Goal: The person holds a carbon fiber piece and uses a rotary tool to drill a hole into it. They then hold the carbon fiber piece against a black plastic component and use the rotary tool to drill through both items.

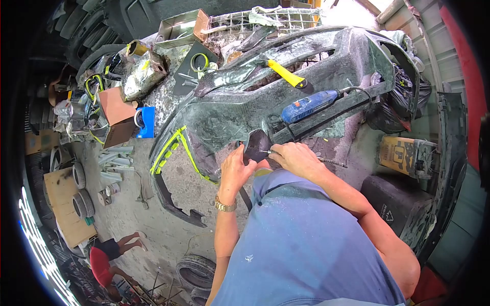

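Note:
My left hand [236, 172], a gold watch [225, 205] on its wrist, grips the edge of a small dark plastic piece [258, 144]. In my right hand [296, 159] is the handpiece of a rotary tool, mostly hidden by the fingers; its thin bit [265, 151] points at the piece. A flexible shaft [333, 162] comes out behind that hand. The blue rotary tool body [309, 106] lies on a large dark car bumper [224, 115] just beyond my hands. Further up the bumper rests a yellow-handled tool [287, 74].
Yellow-green tape [190, 153] edges the bumper's left end. Left of it are a metal can [145, 76], tape roll [199, 62] and blue box [146, 122]. A cardboard box [400, 155] and black bin [395, 206] stand right. Tyres [196, 271] and another person [104, 262] are lower left.

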### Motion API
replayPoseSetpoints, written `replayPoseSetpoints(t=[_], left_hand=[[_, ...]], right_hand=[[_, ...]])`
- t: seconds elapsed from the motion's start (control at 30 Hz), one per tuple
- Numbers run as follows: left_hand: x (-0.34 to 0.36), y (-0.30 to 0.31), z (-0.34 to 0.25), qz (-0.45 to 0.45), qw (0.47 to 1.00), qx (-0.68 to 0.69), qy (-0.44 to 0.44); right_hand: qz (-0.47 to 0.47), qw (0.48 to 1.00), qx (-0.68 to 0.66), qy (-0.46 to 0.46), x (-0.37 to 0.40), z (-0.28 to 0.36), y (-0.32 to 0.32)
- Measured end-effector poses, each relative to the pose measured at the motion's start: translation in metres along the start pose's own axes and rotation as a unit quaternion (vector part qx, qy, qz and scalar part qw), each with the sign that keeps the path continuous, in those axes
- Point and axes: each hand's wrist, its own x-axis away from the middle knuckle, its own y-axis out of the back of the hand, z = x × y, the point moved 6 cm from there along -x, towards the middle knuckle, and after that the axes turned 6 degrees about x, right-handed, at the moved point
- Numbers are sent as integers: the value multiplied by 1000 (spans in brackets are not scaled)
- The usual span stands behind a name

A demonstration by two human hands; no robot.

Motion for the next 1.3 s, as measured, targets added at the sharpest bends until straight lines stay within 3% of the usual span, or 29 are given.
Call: replayPoseSetpoints(t=[0.63,0.7,0.97,1.03,1.3], left_hand=[[2,0,1,-18,1000,-6,-9],[2,0,1,-20,1000,-5,-9],[2,-2,2,-15,1000,-6,-5],[1,-1,4,-77,995,12,-64],[3,0,2,-90,993,21,-72]], right_hand=[[55,998,-4,-28,1,-3,-6],[-11,1000,-6,13,2,-2,-5],[-15,1000,3,14,2,-1,-5],[-19,1000,4,16,3,0,-4],[-17,1000,3,16,3,0,-5]])
